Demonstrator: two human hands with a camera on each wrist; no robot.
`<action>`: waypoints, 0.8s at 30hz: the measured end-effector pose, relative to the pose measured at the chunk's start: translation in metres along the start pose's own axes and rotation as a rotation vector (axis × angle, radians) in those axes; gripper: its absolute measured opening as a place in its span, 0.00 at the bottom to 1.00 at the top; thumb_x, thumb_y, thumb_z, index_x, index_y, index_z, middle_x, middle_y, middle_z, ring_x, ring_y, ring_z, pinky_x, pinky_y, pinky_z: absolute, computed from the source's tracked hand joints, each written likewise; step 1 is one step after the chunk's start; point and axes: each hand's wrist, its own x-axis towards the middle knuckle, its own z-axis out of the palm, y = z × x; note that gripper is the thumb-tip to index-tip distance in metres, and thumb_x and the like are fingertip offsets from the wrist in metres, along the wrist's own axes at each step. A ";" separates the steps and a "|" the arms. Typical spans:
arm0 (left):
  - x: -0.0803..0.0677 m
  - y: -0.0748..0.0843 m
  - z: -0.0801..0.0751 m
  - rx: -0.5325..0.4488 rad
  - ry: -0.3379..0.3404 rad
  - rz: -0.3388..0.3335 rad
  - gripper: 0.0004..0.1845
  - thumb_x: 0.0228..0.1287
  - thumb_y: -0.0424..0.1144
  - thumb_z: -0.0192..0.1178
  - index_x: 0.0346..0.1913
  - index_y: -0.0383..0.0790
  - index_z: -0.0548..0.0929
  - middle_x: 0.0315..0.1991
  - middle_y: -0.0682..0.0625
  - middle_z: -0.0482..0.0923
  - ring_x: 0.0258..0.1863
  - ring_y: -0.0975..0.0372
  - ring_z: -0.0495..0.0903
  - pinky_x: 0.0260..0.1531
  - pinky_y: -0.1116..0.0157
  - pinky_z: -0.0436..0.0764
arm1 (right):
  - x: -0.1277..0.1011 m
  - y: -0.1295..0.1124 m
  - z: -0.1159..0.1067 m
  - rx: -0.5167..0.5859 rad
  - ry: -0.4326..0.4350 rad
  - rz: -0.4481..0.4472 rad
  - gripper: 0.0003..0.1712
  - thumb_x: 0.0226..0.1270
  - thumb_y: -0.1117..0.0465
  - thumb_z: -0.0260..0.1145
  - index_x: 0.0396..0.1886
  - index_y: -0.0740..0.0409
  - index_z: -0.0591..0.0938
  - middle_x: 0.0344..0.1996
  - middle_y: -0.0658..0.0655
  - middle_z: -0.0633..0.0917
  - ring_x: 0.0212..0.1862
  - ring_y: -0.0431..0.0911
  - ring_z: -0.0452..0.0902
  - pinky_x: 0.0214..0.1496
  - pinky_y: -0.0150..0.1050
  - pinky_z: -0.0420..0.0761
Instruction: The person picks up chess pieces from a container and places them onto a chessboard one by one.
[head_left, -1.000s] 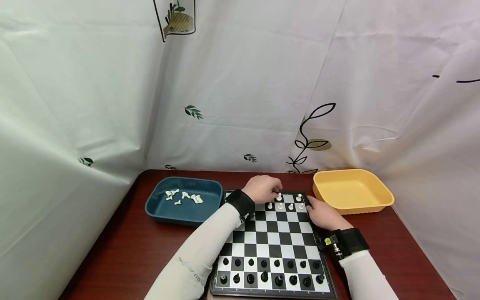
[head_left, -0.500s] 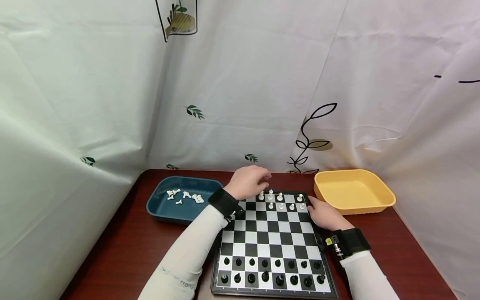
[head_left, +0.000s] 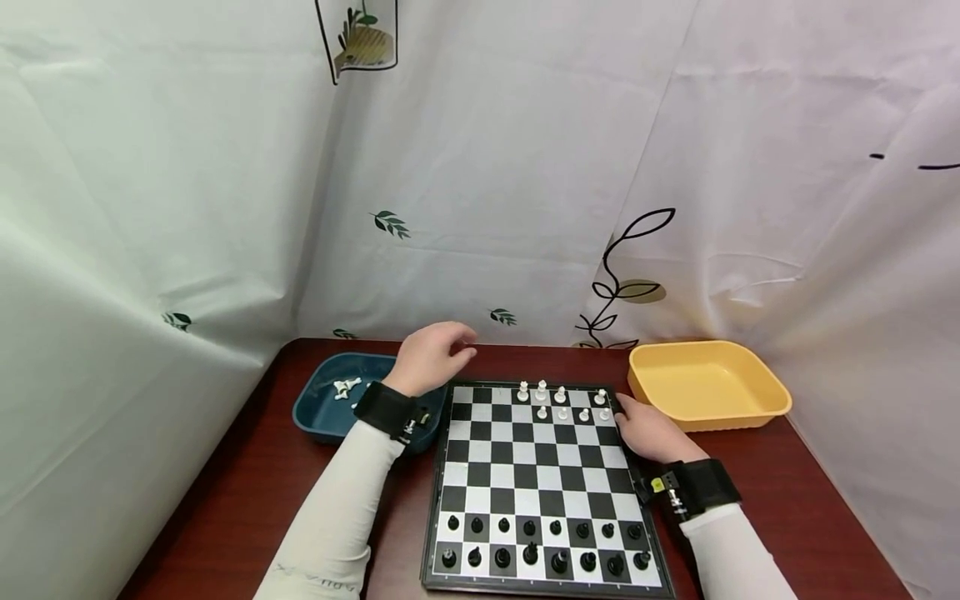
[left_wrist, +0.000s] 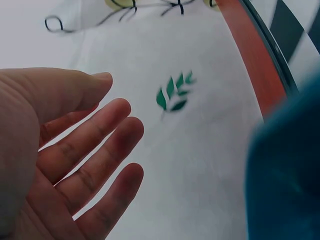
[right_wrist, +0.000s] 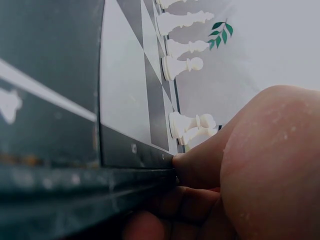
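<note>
A chessboard (head_left: 540, 467) lies on the dark red table (head_left: 247, 517). Several white pieces (head_left: 559, 395) stand on its far two rows, and black pieces (head_left: 529, 552) fill the near two rows. My left hand (head_left: 433, 353) hovers above the right end of the blue tray (head_left: 324, 421). In the left wrist view that hand (left_wrist: 90, 165) is empty, its fingers spread and relaxed. My right hand (head_left: 647, 428) grips the board's right edge; the right wrist view shows its thumb (right_wrist: 200, 167) against the rim of the chessboard (right_wrist: 125, 100) and fingers curled beneath.
Several loose white pieces (head_left: 345, 388) lie in the blue tray. An empty yellow tray (head_left: 750, 410) sits at the board's far right. White curtains printed with leaves close in the table at the back and on both sides.
My left hand has lifted off the far white rows and swung left, from over the board to above the blue tray. My right hand has stayed on the board's edge.
</note>
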 end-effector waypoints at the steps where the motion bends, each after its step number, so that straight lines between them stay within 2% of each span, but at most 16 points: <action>1: -0.002 -0.004 -0.001 -0.007 0.004 -0.010 0.12 0.79 0.42 0.71 0.60 0.48 0.92 0.55 0.52 0.91 0.51 0.58 0.89 0.50 0.55 0.87 | 0.000 0.000 0.000 0.000 0.001 0.004 0.31 0.88 0.63 0.51 0.80 0.81 0.66 0.72 0.81 0.76 0.73 0.72 0.76 0.74 0.70 0.73; 11: -0.023 -0.043 -0.018 -0.037 0.084 -0.088 0.09 0.78 0.41 0.73 0.55 0.47 0.94 0.51 0.50 0.92 0.46 0.55 0.89 0.45 0.52 0.88 | 0.000 0.001 0.001 -0.007 0.003 0.001 0.31 0.88 0.63 0.51 0.79 0.81 0.67 0.71 0.81 0.77 0.71 0.73 0.77 0.73 0.70 0.74; 16: -0.032 -0.059 -0.024 -0.055 0.100 -0.116 0.08 0.78 0.40 0.72 0.54 0.46 0.94 0.49 0.49 0.92 0.44 0.55 0.89 0.43 0.51 0.87 | 0.000 0.000 0.001 -0.013 0.000 0.000 0.31 0.88 0.63 0.52 0.79 0.81 0.67 0.71 0.81 0.77 0.71 0.72 0.77 0.73 0.70 0.74; 20: -0.038 -0.069 -0.026 -0.042 0.075 -0.151 0.08 0.78 0.40 0.72 0.53 0.46 0.95 0.48 0.49 0.93 0.43 0.54 0.90 0.42 0.50 0.87 | 0.001 -0.001 0.000 -0.017 0.000 -0.001 0.31 0.88 0.64 0.52 0.79 0.82 0.67 0.71 0.81 0.77 0.72 0.73 0.77 0.73 0.70 0.74; 24: -0.044 -0.078 -0.025 -0.019 0.003 -0.217 0.09 0.78 0.42 0.72 0.54 0.44 0.95 0.47 0.48 0.93 0.43 0.53 0.89 0.44 0.49 0.88 | 0.001 -0.001 0.000 -0.021 0.000 0.001 0.31 0.88 0.63 0.52 0.79 0.81 0.67 0.72 0.81 0.77 0.72 0.72 0.77 0.73 0.70 0.74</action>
